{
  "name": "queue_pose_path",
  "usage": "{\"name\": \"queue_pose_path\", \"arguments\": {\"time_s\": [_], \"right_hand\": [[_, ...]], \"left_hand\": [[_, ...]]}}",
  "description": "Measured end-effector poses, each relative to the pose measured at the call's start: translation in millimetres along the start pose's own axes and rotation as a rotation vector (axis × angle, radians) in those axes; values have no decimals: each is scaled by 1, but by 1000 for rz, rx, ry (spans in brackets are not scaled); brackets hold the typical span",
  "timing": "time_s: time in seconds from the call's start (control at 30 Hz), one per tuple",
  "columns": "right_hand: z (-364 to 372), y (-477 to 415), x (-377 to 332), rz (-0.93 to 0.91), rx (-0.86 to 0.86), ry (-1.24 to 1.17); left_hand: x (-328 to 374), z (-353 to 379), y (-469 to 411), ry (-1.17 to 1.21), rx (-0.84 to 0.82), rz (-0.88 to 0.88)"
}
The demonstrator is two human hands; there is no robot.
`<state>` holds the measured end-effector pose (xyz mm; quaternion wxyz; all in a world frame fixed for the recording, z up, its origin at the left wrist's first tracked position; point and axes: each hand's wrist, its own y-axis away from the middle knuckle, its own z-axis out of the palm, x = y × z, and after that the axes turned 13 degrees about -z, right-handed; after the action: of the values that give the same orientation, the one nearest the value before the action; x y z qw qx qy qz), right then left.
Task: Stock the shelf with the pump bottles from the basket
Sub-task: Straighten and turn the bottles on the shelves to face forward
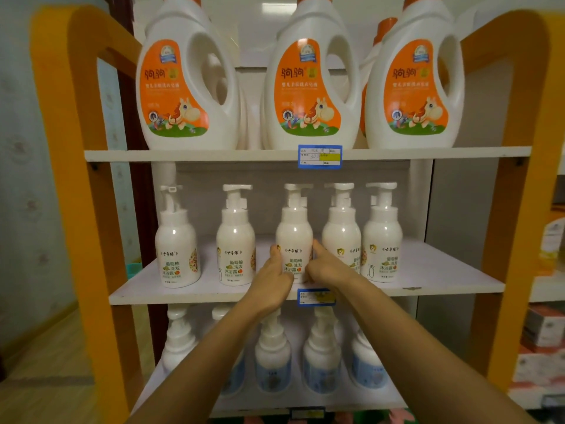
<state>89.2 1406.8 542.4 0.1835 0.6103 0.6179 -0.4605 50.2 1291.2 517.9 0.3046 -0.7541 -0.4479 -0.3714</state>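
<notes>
Several white pump bottles stand in a row on the middle shelf [452, 270]. The centre pump bottle [294, 231] stands upright near the shelf's front edge. My left hand [272, 280] presses its left side and my right hand [325, 269] presses its right side, so both hands hold its lower body. Beside it stand a bottle to the left [235, 237] and one to the right [341, 228]. The far-left bottle [176, 240] stands apart. The basket is not in view.
Three large white-and-orange detergent jugs [310, 78] fill the top shelf. Blue-labelled pump bottles [272, 356] stand on the lower shelf. Orange side frames [76, 179] bound the unit. Blue price tags [319, 156] hang on the shelf edges. Boxes are stacked at the right [544, 332].
</notes>
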Motion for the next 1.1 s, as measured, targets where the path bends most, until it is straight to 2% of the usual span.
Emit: {"name": "queue_pose_path", "arguments": {"time_s": [0.17, 0.27, 0.33, 0.43, 0.5, 0.6, 0.7, 0.9, 1.1], "right_hand": [[-5, 7, -7, 8, -34, 31], [-20, 22, -13, -17, -65, 77], [-34, 35, -9, -30, 31, 65], [-56, 51, 5, -69, 312, 153], [-65, 56, 13, -112, 382, 159], [-62, 53, 18, -177, 310, 108], [-54, 42, 20, -188, 280, 102], [-57, 20, 34, -17, 155, -20], [-70, 29, 45, 8, 105, -145]], "left_hand": [[1, 1, 1, 15, -3, -5], [4, 6, 3, 22, 96, 15], [9, 11, 12, 43, 236, 93], [21, 19, 32, 92, 385, 244], [30, 28, 37, 93, 321, 273], [42, 47, 29, 65, 111, 216], [49, 59, 20, 68, 5, 124], [46, 67, 10, 13, -33, 37], [49, 66, 2, -40, -41, 26]]}}
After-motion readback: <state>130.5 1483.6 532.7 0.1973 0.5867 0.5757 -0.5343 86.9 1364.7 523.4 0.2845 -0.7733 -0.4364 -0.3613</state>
